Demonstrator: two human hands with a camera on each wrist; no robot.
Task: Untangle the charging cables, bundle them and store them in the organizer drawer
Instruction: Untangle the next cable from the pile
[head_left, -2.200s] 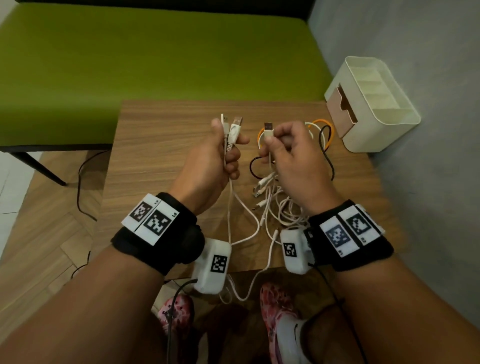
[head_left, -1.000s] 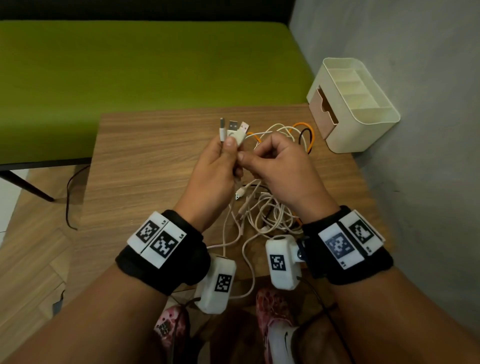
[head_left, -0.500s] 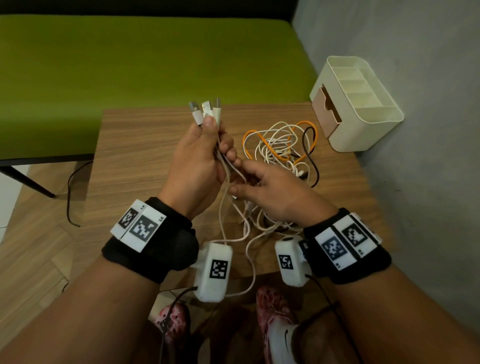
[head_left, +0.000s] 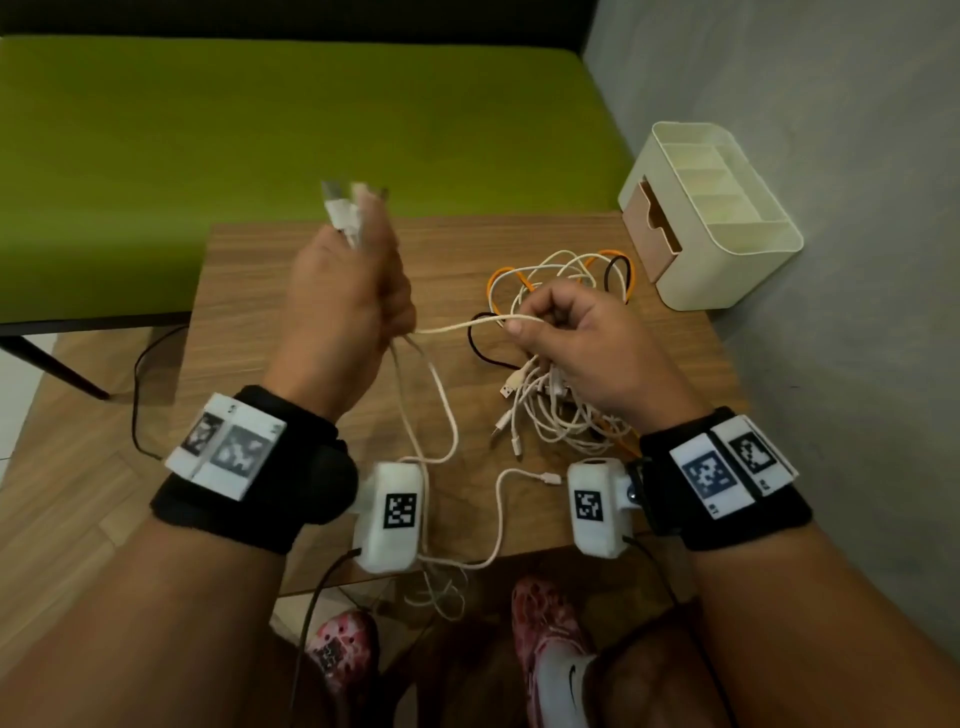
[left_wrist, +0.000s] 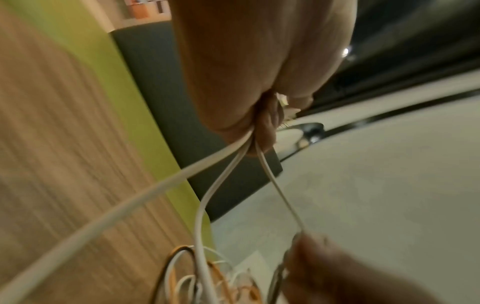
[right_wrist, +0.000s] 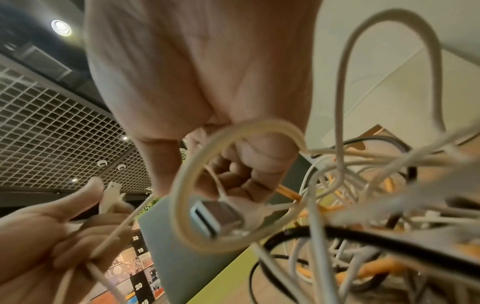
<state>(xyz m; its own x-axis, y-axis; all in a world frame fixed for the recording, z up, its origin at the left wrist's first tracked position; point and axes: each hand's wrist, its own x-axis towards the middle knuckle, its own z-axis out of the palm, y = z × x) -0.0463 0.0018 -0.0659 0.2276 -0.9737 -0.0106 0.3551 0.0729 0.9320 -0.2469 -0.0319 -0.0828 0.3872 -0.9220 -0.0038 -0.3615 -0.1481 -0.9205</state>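
Note:
My left hand (head_left: 358, 291) is raised above the wooden table (head_left: 260, 312) and grips several white cables, their USB plugs (head_left: 343, 205) sticking up out of the fist. Their strands (left_wrist: 223, 174) hang below the fist. My right hand (head_left: 566, 322) pinches one white cable (head_left: 457, 326) that runs taut across to the left hand. Beside and under the right hand lies a tangle of white, orange and black cables (head_left: 561, 405). In the right wrist view a cable loop (right_wrist: 233, 185) and a metal USB plug (right_wrist: 215, 218) hang just below the curled fingers.
A cream desk organizer (head_left: 711, 213) with a tan drawer (head_left: 652, 223) stands at the table's far right corner, against a grey wall. A green bench (head_left: 260, 130) runs behind the table. Loose cable ends (head_left: 498, 514) trail over the near edge.
The left hand has risen and moved left with its plugs. The right hand has come out of the tangle pinching one white cable, which is now stretched between the hands.

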